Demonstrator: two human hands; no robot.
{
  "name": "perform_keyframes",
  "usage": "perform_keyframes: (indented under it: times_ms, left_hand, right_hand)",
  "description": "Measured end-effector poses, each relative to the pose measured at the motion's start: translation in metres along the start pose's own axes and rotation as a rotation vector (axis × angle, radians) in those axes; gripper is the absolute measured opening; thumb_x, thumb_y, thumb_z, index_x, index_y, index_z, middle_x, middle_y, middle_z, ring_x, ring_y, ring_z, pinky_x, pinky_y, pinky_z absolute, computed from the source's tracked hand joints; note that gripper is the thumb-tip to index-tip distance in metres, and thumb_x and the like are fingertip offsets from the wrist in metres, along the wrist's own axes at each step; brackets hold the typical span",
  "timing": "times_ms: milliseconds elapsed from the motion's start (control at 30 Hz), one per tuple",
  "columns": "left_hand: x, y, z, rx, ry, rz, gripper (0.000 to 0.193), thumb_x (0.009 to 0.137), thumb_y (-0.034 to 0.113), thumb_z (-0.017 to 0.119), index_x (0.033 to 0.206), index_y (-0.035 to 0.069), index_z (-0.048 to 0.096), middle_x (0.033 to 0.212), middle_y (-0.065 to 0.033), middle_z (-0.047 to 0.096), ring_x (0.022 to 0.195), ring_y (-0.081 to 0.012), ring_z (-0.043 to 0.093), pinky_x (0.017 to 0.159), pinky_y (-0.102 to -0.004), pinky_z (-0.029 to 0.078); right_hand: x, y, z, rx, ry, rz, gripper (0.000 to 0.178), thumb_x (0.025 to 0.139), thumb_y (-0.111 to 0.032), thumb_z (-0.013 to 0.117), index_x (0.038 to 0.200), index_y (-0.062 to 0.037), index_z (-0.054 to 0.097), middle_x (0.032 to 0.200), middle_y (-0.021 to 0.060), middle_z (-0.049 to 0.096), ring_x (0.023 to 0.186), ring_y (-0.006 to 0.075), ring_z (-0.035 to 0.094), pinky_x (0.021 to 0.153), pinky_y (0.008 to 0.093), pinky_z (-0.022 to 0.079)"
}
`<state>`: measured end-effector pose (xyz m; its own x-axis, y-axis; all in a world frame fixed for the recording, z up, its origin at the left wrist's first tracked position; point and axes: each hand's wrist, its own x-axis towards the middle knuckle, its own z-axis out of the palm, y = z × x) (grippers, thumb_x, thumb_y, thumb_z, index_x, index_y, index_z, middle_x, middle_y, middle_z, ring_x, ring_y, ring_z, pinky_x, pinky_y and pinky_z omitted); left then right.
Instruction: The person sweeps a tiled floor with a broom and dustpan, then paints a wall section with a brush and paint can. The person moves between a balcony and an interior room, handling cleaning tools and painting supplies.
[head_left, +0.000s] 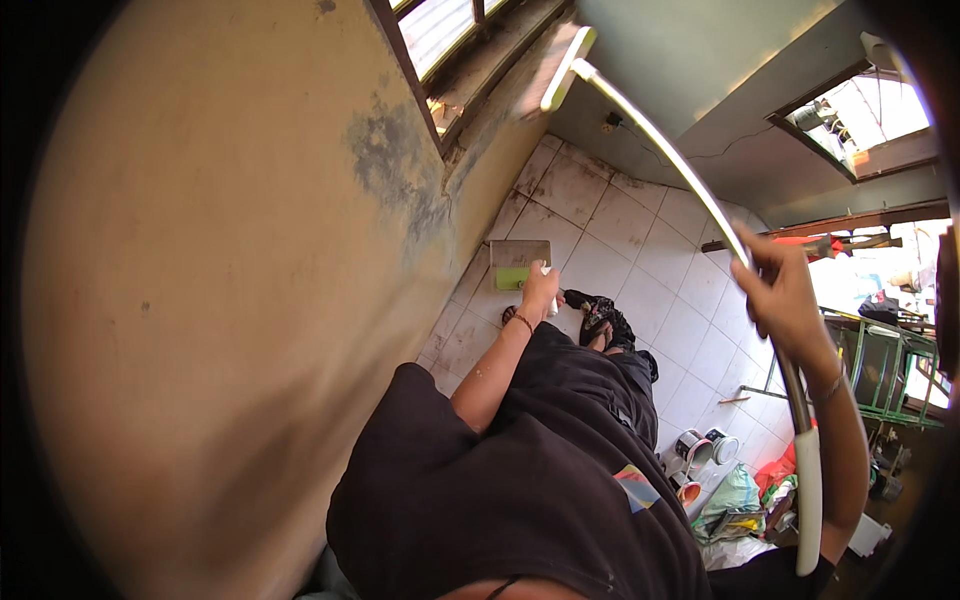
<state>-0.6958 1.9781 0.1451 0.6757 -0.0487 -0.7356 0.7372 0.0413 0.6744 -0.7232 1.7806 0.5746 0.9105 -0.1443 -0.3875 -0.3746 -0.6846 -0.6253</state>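
R hand (pixel 782 298), right side of frame, closed round a long, shiny metal pole (pixel 700 187) w/ a cream grip (pixel 808 505) at lower right. Its flat, rectangular white-and-green head (pixel 564 76) is at top ctr, near the tan painted wall (pixel 200 250); can't tell if they touch. L hand (pixel 541 287), mid-frame, closed on a small white object (pixel 553 308), mostly hidden, kind unclear. Just beyond it: rectangular green-and-grey container (pixel 508 278) on white floor tiles (pixel 650 240). Open round paint-type cans (pixel 693 447) at lower right, nr a pale green plastic bag (pixel 730 497).
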Motion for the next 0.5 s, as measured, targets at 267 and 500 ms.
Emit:
perform_keyframes:
  times_ms: [267,500]
  left_hand:
    - [-0.010,-0.009,-0.001,-0.006,-0.003,0.017,0.064,0.089,0.021,0.057,0.148,0.007,0.034,0.089,-0.0150,0.060,0.047,-0.0217,0.057,0.038,-0.0342,0.047]
    - [-0.042,-0.018,0.001,0.070,0.191,0.062,0.046,0.089,0.018,0.057,0.130,0.000,0.045,0.086,-0.0146,0.063,0.048,-0.0211,0.058,0.040,-0.0339,0.050]
  right_hand:
    - [0.050,0.025,0.006,0.037,-0.108,-0.114,0.048,0.093,-0.011,0.062,0.137,0.0063,0.054,0.067,0.0026,0.055,0.047,0.0086,0.053,0.039,0.0263,0.045]
    - [-0.026,0.076,0.025,-0.091,-0.359,-0.189,0.048,0.093,-0.010,0.061,0.137,0.0059,0.055,0.054,0.0007,0.053,0.041,0.0087,0.052,0.037,0.0277,0.042]
